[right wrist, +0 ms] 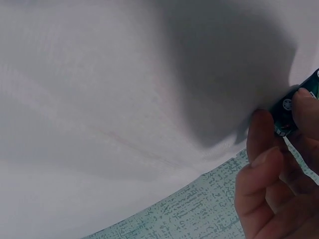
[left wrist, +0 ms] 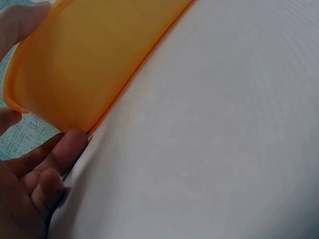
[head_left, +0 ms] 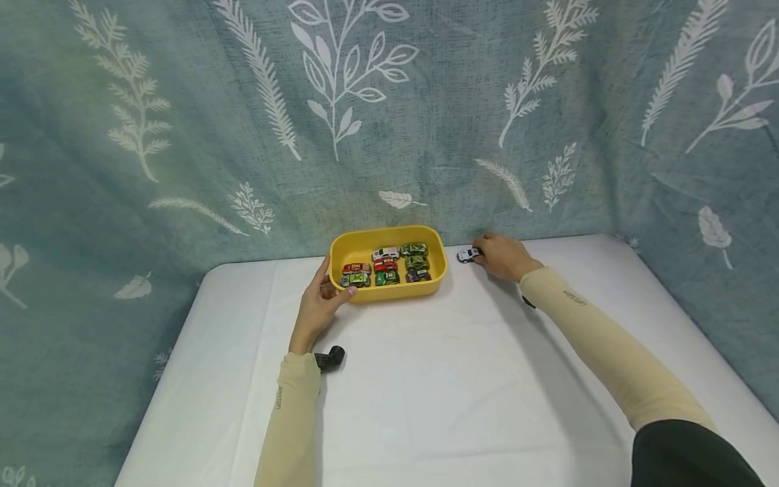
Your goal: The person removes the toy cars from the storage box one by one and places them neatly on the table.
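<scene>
A yellow tray (head_left: 398,293) stands at the far side of the white table. My left hand (head_left: 318,301) grips its left end, with the thumb at the near rim and fingers around the outer wall; the yellow wall (left wrist: 89,64) fills the upper left of the left wrist view. Inside lie several small toy cars, among them a white one (head_left: 385,253), a red one (head_left: 385,264) and a green one (head_left: 414,249). To the right of the tray, my right hand (head_left: 504,257) pinches a toy car (head_left: 468,255), pale on top; its side (right wrist: 286,107) looks dark green in the right wrist view.
The white table (head_left: 426,392) reaches toward me, its back edge against a green leaf-patterned cloth (head_left: 450,182). That cloth also hangs along both sides. A black wrist device (head_left: 329,358) sits on the left forearm.
</scene>
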Tool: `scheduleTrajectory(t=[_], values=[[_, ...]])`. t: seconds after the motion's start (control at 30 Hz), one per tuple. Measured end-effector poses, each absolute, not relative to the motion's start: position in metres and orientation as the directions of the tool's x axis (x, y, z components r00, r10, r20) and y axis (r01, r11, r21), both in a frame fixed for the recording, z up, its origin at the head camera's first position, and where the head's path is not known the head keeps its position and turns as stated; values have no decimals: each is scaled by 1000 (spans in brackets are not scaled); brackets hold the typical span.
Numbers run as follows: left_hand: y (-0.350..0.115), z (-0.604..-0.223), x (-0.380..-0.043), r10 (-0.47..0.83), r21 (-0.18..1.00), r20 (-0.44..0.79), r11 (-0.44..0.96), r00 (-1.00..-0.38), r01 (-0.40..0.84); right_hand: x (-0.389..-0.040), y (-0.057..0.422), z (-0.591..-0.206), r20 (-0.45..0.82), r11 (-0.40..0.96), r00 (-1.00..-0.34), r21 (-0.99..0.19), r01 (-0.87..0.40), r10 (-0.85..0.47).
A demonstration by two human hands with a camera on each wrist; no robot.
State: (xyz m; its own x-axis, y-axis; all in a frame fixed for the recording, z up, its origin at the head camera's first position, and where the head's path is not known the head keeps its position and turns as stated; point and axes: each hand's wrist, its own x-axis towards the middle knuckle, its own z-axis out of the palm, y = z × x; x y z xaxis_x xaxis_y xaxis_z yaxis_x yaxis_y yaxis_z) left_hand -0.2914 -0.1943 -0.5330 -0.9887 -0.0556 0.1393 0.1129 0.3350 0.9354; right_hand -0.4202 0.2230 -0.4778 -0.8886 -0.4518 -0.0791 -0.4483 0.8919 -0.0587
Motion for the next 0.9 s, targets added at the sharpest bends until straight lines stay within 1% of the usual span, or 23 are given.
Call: scheduleTrajectory(t=[0.57, 0.73, 0.9], values=[[-196, -530, -289, -55, 925, 109, 370, -992, 82, -423, 226, -482, -61, 897, -898, -102, -430, -437], [-195, -531, -291, -42, 930, 115, 357, -992, 93, -423, 227, -479, -93, 907, -904, -110, -407, -417], [-194, -530, -289, -44, 925, 102, 373, -994, 78, -423, 229, -474, -148, 913, -903, -137, -384, -403]])
